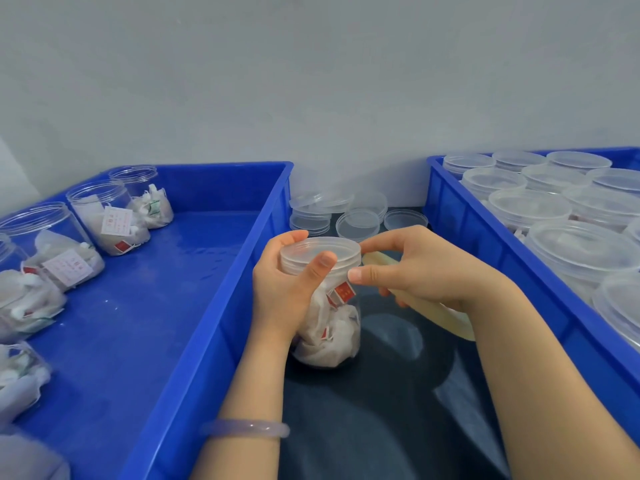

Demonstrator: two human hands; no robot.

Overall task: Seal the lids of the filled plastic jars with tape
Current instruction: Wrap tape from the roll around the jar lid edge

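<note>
Filled jar [329, 327] sits centre frame on the dark tabletop [381, 410], in the gap between two blue crates. It looks roughly upright, with white pouches and red tags inside. Its lid [320, 249] is on and looks seated flat.

Your left hand [280, 285] wraps the jar's upper wall, grip closed round it, with the thumb lying across the lid edge. Your right hand [426, 268] is just right of the lid. Its lower fingers curl round a yellowish tape roll [446, 317], so that grip is closed on the roll. The thumb and forefinger reach to the lid rim, seemingly pinching or pressing a tape end there. The tape itself is too clear to make out, so I can't tell whether any is stuck down yet.

Progress, as a judgement: this jar is capped and at the start of its wrap, or early in it, with the seam yet to be run round.

The left crate [221, 306] holds filled jars with no lids [107, 216], so those need capping and taping. The right crate [485, 244] is packed with lidded jars [581, 254], likely the finished ones, though no tape shows on them at this range. Loose lids [356, 221] are stacked at the back between the crates. A pale bangle [246, 427] is on your left wrist.
</note>
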